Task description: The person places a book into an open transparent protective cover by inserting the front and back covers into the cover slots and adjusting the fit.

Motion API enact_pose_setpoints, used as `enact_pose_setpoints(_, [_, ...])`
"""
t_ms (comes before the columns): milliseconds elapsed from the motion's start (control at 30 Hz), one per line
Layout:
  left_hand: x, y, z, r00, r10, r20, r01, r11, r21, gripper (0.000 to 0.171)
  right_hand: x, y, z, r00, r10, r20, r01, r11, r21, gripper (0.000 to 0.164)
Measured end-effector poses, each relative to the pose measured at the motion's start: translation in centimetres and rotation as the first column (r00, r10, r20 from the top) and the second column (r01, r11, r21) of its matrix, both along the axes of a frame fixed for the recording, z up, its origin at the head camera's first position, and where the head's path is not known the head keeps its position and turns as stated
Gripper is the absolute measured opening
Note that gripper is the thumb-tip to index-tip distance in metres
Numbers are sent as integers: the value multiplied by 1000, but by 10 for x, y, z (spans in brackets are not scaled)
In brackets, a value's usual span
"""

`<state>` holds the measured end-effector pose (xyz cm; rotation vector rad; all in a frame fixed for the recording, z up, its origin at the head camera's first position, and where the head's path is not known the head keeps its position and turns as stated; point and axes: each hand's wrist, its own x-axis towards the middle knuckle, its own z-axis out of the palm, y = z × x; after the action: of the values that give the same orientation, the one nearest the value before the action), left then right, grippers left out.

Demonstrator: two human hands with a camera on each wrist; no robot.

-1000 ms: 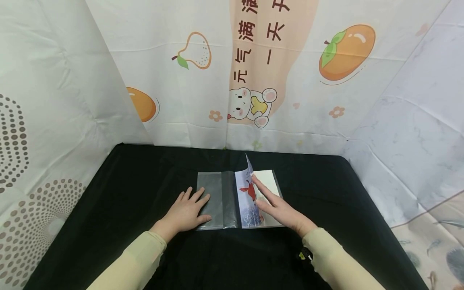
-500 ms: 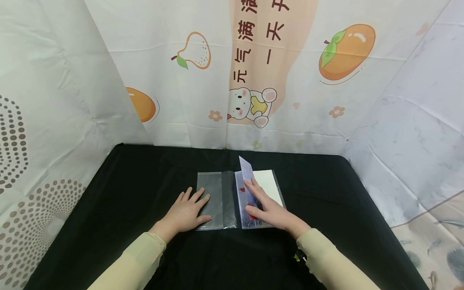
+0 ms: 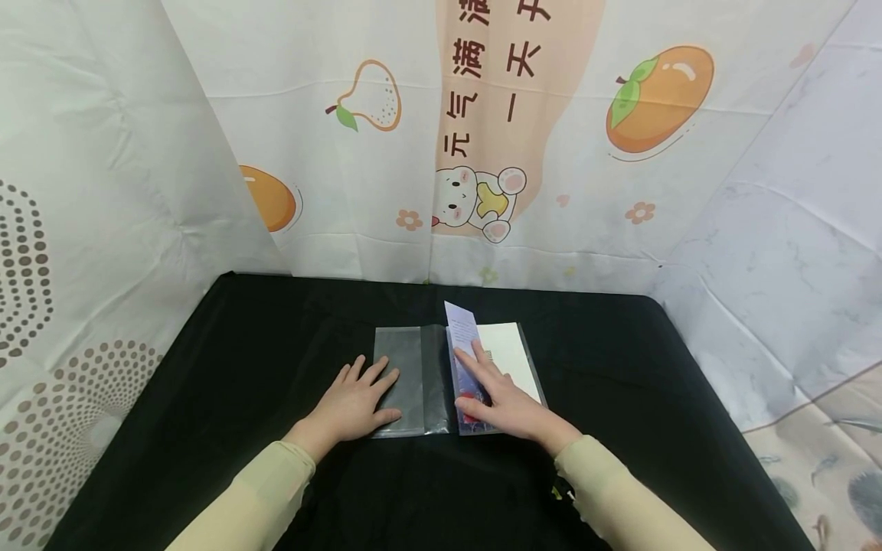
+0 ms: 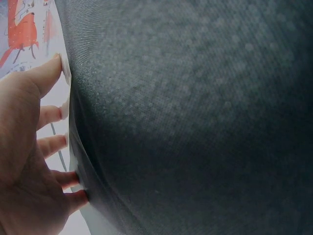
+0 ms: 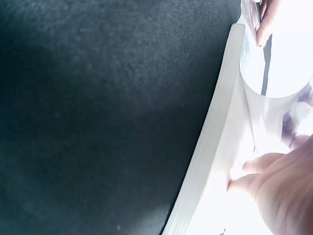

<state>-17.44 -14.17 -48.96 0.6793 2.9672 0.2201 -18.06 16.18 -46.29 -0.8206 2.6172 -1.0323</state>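
A book lies on a black-covered table, its thick page block visible in the right wrist view. Its clear plastic cover is spread out to the left. A purple illustrated leaf with a red figure stands partly raised, leaning left over the book's left side. My left hand rests on the plastic cover's left part, fingers spread. With fingers extended, my right hand touches the leaf from its right side and hides part of it. Bright glare washes out much of the book in the right wrist view.
Black cloth covers the table around the book. Behind it hangs a white curtain printed with fruit and a cartoon bear. More patterned fabric hangs at both sides. A small dark item with yellow-green shows beneath the right sleeve.
My right hand has moved left, swinging the raised purple leaf leftward and exposing more of the white page beneath. The left hand has stayed in place on the plastic cover.
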Motion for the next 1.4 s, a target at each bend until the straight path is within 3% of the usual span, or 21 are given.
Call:
enact_pose_setpoints(567, [0, 2, -1, 1000, 24, 7, -24, 999, -31, 72, 5, -9, 2, 999, -45, -6, 45, 992, 115, 78])
enact_pose_setpoints(1033, [-1, 2, 0, 999, 33, 29, -32, 999, -29, 72, 3, -17, -8, 992, -63, -113, 87, 970, 226, 78])
enact_pose_setpoints(1400, [-3, 1, -1, 999, 23, 23, -22, 999, -28, 72, 5, -23, -6, 987, -86, -133, 119, 957, 265, 79])
